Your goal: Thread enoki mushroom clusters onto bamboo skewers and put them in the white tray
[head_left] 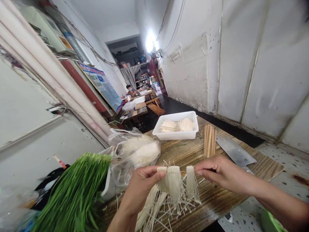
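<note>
My left hand is closed, pinching the top edge of enoki mushrooms that hang in bunches above the board. A smaller enoki bunch hangs separately, right beside the fingertips of my right hand. Those fingers pinch what looks like the end of a thin bamboo skewer, mostly hidden by the fingers and mushrooms. Below both hands, loose enoki strands are scattered over the wooden board.
Behind the hands stands a white tray with enoki bundles. Bamboo skewers and a cleaver lie right. Plastic-bagged food and green chives sit left. Farther back, a person sits at another table.
</note>
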A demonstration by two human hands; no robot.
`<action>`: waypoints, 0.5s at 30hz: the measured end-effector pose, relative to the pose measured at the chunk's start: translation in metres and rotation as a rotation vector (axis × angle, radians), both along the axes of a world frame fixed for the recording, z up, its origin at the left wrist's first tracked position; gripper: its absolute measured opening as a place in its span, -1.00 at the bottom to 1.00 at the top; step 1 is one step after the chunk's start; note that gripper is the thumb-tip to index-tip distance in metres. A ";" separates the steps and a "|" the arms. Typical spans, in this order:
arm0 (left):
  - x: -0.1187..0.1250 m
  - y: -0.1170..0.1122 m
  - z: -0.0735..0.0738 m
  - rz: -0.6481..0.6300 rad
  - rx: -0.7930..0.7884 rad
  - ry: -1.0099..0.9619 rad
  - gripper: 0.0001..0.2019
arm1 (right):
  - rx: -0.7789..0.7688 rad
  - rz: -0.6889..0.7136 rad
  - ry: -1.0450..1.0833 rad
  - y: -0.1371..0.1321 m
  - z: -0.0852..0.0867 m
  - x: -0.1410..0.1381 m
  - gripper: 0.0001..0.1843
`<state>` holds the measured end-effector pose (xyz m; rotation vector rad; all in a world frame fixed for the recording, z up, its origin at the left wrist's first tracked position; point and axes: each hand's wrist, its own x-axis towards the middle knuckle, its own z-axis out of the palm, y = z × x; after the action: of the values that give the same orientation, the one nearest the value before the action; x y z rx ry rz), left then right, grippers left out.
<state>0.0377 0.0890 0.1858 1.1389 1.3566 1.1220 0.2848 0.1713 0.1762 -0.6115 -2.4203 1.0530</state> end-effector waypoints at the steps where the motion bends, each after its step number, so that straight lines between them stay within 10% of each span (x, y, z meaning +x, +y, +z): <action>1: 0.001 0.000 0.000 -0.002 0.002 0.004 -0.78 | -0.002 0.000 0.003 0.000 0.000 0.000 -0.69; 15: 0.012 0.002 -0.004 0.023 -0.030 -0.001 -0.73 | -0.027 -0.042 0.007 0.000 0.000 -0.001 -0.75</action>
<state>0.0493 0.0907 0.1816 1.1037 1.3847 1.1154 0.2835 0.1717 0.1767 -0.6636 -2.3800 1.0705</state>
